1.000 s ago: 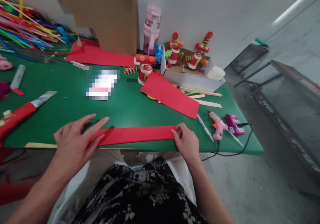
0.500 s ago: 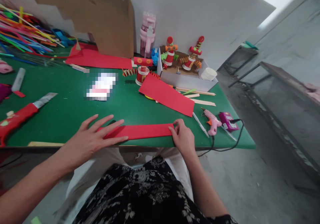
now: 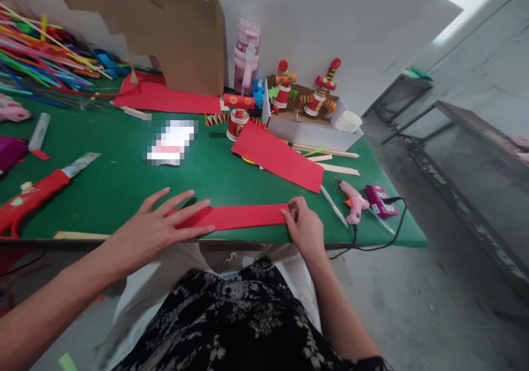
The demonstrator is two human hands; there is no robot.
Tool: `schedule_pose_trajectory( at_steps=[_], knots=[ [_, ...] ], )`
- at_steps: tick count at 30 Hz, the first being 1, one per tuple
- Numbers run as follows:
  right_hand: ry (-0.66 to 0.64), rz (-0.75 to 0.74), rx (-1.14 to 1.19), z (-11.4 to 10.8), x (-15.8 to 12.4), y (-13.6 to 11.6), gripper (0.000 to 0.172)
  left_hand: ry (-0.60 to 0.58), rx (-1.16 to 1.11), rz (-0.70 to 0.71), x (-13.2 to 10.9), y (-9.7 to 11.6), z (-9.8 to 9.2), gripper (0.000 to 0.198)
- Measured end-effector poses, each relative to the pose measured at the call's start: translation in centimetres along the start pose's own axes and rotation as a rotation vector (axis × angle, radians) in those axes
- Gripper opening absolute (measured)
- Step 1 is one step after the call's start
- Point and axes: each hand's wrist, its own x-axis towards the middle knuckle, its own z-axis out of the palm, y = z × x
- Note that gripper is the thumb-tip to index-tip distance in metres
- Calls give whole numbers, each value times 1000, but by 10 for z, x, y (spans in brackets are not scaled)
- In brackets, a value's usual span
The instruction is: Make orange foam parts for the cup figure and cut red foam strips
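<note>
Green table (image 3: 124,167) carries a red paper strip (image 3: 243,216) along its near edge. Left hand (image 3: 159,230) lies flat, fingers spread, on one end; right hand (image 3: 303,227) pinches the other. Pressing evenly while matching edges should give a clean crease.

Open green table (image 3: 124,183) is found just behind the red paper strip (image 3: 243,216), as far back as the blurred packet (image 3: 170,142). Rightward of the strip, passage is blocked by the red sheet (image 3: 281,159), pen (image 3: 334,205), pink glue gun (image 3: 354,202) and its cable (image 3: 372,244). Leftward, the red-handled knife (image 3: 37,192) is met.
</note>
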Motion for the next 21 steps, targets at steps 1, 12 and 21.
schedule_pose_trajectory(
  at_steps=[1,12,21],
  knots=[
    [0,-3,-2,0,0,0,8,-13,-1,-2,0,0,0,79],
    [437,-248,-69,-8,-26,-19,29,0,0,28,0,-5,6,75],
    [-54,-946,-73,59,-54,-79,70,188,99,109,2,-11,28,51]
  ],
)
